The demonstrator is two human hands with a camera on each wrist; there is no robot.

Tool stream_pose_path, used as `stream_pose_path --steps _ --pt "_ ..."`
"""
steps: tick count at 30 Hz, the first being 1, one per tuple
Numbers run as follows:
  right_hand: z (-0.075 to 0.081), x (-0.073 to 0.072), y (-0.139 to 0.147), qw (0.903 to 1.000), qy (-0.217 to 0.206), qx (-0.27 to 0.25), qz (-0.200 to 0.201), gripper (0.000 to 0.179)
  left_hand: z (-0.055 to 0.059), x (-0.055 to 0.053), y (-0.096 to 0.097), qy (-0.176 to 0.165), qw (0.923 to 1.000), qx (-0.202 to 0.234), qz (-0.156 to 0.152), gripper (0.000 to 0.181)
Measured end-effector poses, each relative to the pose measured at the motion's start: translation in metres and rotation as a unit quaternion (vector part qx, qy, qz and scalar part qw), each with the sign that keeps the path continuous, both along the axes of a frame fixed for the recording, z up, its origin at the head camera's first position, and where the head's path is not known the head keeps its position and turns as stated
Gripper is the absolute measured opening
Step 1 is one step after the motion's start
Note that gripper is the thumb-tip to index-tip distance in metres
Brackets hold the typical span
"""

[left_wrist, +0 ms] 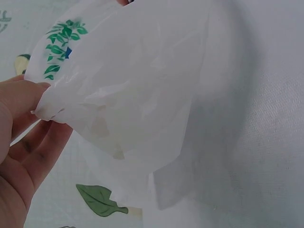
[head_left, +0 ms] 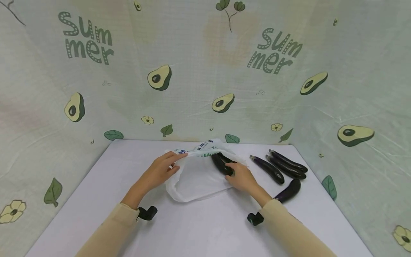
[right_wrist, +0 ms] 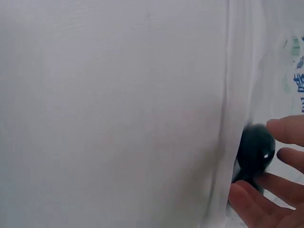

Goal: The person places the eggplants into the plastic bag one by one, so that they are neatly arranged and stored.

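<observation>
A white plastic bag (head_left: 199, 180) with blue lettering and green leaf print lies with its mouth spread open. My left hand (head_left: 161, 168) pinches its left rim between thumb and fingers; in the left wrist view the thin film (left_wrist: 137, 80) hangs from that pinch. My right hand (head_left: 241, 176) reaches in at the bag's right side, fingers around the near end of a dark purple eggplant (head_left: 220, 164). Another dark eggplant shape shows just behind it, partly covered by the bag. In the right wrist view, the rounded eggplant end (right_wrist: 257, 151) sits between thumb and fingertips.
On the right of the white table (head_left: 135, 228), three long eggplants lie side by side, among them a middle one (head_left: 285, 167). Nearer, a curved eggplant (head_left: 290, 191) is partly behind my right sleeve. A printed cloth (head_left: 189, 117) walls the back and sides.
</observation>
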State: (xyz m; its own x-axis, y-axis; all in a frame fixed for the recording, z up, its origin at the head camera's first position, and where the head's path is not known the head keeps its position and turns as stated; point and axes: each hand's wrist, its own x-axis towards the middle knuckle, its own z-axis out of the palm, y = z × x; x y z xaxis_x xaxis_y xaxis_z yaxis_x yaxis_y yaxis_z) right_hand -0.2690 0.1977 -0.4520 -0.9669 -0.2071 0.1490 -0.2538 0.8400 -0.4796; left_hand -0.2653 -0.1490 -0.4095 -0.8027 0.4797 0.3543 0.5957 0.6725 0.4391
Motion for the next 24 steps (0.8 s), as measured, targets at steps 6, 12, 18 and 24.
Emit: stream_pose_path --steps 6,12,18,24 --pt "0.015 0.011 0.02 0.999 -0.001 -0.008 0.045 0.044 -0.001 0.0 -0.003 0.005 1.0 0.006 -0.002 0.061" --pt "0.033 0.021 0.046 0.9987 0.021 0.011 0.044 0.043 -0.002 -0.001 -0.004 0.004 1.0 0.005 -0.002 0.061" --pt "0.047 0.026 0.076 0.9985 0.043 0.032 0.012 0.046 -0.004 -0.002 -0.003 0.007 1.0 0.005 -0.003 0.061" --pt "0.057 0.027 0.103 0.9981 0.042 0.04 -0.022 0.05 -0.007 -0.003 -0.003 0.025 0.9995 0.012 -0.011 0.062"
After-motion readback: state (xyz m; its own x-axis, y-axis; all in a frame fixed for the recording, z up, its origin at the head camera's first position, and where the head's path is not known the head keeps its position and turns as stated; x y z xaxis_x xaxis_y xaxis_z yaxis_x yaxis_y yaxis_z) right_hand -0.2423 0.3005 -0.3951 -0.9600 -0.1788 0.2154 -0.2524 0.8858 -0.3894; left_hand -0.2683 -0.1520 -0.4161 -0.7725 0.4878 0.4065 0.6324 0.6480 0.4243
